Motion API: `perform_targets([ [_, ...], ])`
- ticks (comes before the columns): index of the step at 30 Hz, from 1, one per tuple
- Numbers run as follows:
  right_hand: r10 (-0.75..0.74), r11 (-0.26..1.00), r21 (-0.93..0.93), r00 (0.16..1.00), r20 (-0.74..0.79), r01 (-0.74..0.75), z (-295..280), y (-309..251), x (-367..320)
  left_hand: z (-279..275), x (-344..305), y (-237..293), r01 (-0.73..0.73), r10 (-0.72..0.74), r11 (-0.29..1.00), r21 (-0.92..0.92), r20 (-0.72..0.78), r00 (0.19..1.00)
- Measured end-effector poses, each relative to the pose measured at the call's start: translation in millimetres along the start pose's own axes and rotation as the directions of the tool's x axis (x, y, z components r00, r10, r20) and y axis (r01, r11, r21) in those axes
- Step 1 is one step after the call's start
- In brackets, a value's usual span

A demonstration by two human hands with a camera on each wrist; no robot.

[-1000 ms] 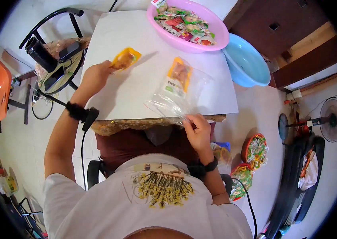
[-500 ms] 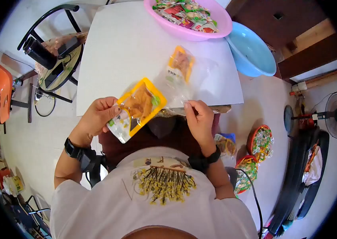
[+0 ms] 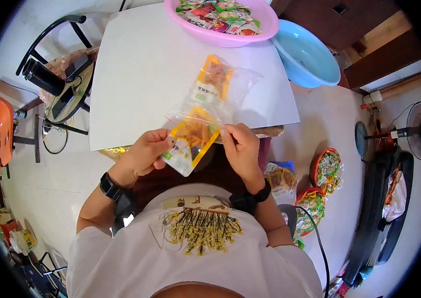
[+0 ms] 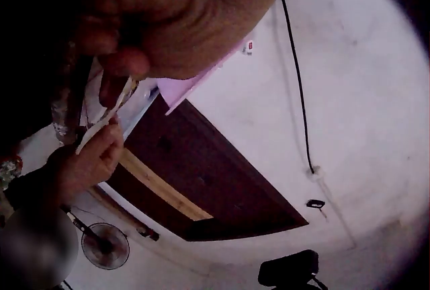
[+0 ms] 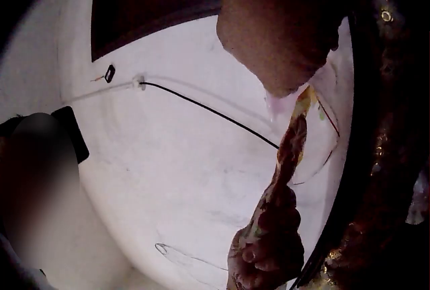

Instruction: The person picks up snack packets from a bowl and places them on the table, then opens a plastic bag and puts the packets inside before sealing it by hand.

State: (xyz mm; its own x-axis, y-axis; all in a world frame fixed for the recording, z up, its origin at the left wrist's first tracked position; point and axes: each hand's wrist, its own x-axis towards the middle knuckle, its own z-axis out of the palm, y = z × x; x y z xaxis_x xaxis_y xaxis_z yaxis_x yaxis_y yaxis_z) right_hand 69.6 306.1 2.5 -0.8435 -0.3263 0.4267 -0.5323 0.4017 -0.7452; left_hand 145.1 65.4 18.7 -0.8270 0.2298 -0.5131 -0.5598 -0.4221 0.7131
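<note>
In the head view my left hand (image 3: 143, 153) pinches a yellow-bordered food pouch (image 3: 182, 155) by its lower left corner. Brown pieces of food show through the pouch's window. Its upper part lies behind the clear film at the mouth of a plastic zip bag (image 3: 244, 85). My right hand (image 3: 242, 148) pinches that bag's near edge, beside the pouch. Farther inside the bag, on the table, lies a second yellow-bordered pouch (image 3: 214, 79). The right wrist view has the held pouch (image 5: 293, 143) edge-on between both hands.
A pink basin (image 3: 220, 38) full of small packets stands at the table's (image 3: 136, 64) far edge, with a blue basin (image 3: 306, 54) next to it. On the floor at right are red baskets (image 3: 315, 191) of packets. A chair (image 3: 79, 107) at left bears a black cylinder (image 3: 44, 77).
My left hand has brought the pouch from the table's left side toward me, then right into the bag's mouth. My right hand keeps its pinch on the bag's edge.
</note>
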Motion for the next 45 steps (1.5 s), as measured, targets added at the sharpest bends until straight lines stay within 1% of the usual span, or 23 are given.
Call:
perform_targets([
  [2, -0.022, 0.998, -0.067, 1.000, 0.014, 0.023, -2, 2, -1, 5, 6, 3, -0.034, 0.034, 0.999, -0.008, 0.028, 0.999],
  [5, 0.004, 0.998, -0.063, 1.000, 0.028, -0.002, -6, -4, -2, 24, 15, 10, -0.073, 0.072, 0.995, 0.070, 0.012, 0.997],
  [8, 0.022, 0.999, -0.024, 0.999, 0.047, -0.021, -6, -5, -3, 31, 34, 2, -0.149, 0.141, 0.984, 0.093, 0.089, 0.986],
  [9, 0.015, 1.000, -0.026, 0.999, 0.047, -0.014, -6, -5, -3, 41, 35, 9, -0.125, 0.118, 0.982, 0.139, 0.060, 0.991],
  [12, -0.009, 0.999, -0.036, 0.999, 0.044, 0.010, -5, -4, -5, 50, 54, 9, -0.116, 0.108, 0.984, 0.136, 0.063, 0.992],
  [15, -0.035, 0.997, -0.062, 0.998, 0.048, 0.038, -3, -3, -5, 67, 67, 27, -0.013, 0.012, 0.970, 0.244, 0.007, 1.000],
  [18, -0.026, 0.995, -0.097, 0.997, 0.077, 0.034, -3, -5, -6, 73, 99, 18, -0.215, 0.213, 0.976, 0.018, 0.080, 0.974],
  [20, -0.010, 0.995, -0.098, 0.996, 0.092, 0.019, -3, -3, -8, 88, 97, 18, -0.286, 0.286, 0.958, 0.004, 0.041, 0.957],
  [22, -0.008, 0.991, -0.133, 0.999, 0.032, 0.012, -5, -1, -9, 91, 94, 13, -0.327, 0.326, 0.942, 0.070, 0.035, 0.945],
  [24, -0.014, 0.988, -0.152, 1.000, 0.012, 0.016, -7, 4, -7, 73, 101, -2, -0.351, 0.348, 0.910, 0.219, 0.054, 0.936],
  [25, -0.008, 0.988, -0.155, 1.000, 0.022, 0.011, -8, 6, -9, 77, 84, 8, -0.358, 0.339, 0.863, 0.357, 0.116, 0.934],
  [27, 0.016, 0.984, -0.175, 0.998, 0.059, -0.006, -11, 7, -9, 59, 76, -3, -0.424, 0.334, 0.766, 0.484, 0.264, 0.905],
  [29, -0.039, 0.987, -0.157, 0.998, 0.047, 0.046, -10, 11, -6, 43, 65, -2, -0.457, 0.281, 0.686, 0.567, 0.373, 0.884],
  [31, -0.036, 0.989, -0.141, 0.997, 0.068, 0.045, -8, 13, -1, 37, 43, 14, -0.459, 0.200, 0.636, 0.621, 0.442, 0.874],
  [34, -0.028, 0.994, -0.101, 0.993, 0.114, 0.040, -5, 16, 11, 32, 23, 55, -0.364, 0.194, 0.752, 0.549, 0.343, 0.919],
  [36, -0.044, 0.997, -0.053, 0.992, 0.120, 0.051, -1, 20, 18, 17, 30, 84, -0.439, 0.296, 0.685, 0.581, 0.328, 0.897],
  [37, -0.053, 0.998, -0.030, 0.991, 0.122, 0.057, 0, 22, 22, 12, 33, 102, -0.432, 0.313, 0.640, 0.636, 0.298, 0.902],
  [38, -0.055, 0.998, -0.027, 0.990, 0.128, 0.059, 1, 25, 26, 3, 40, 117, -0.496, 0.374, 0.609, 0.619, 0.327, 0.868],
  [39, -0.058, 0.998, -0.024, 0.989, 0.134, 0.062, 3, 28, 30, 9, 39, 142, -0.407, 0.346, 0.563, 0.719, 0.242, 0.906],
  [40, -0.060, 0.998, -0.020, 0.988, 0.140, 0.063, 4, 31, 32, 4, 49, 159, -0.370, 0.357, 0.552, 0.747, 0.189, 0.915],
  [41, -0.030, 0.999, -0.022, 0.989, 0.143, 0.034, 5, 33, 35, 3, 56, 178, -0.320, 0.347, 0.495, 0.808, 0.154, 0.925],
  [43, 0.026, 0.999, -0.026, 0.988, 0.149, -0.023, 7, 37, 40, -2, 77, 208, -0.282, 0.411, 0.378, 0.882, 0.113, 0.905],
  [45, 0.005, 1.000, -0.023, 0.993, 0.115, -0.002, 10, 42, 41, -7, 103, 233, -0.253, 0.458, 0.292, 0.923, 0.097, 0.884],
])
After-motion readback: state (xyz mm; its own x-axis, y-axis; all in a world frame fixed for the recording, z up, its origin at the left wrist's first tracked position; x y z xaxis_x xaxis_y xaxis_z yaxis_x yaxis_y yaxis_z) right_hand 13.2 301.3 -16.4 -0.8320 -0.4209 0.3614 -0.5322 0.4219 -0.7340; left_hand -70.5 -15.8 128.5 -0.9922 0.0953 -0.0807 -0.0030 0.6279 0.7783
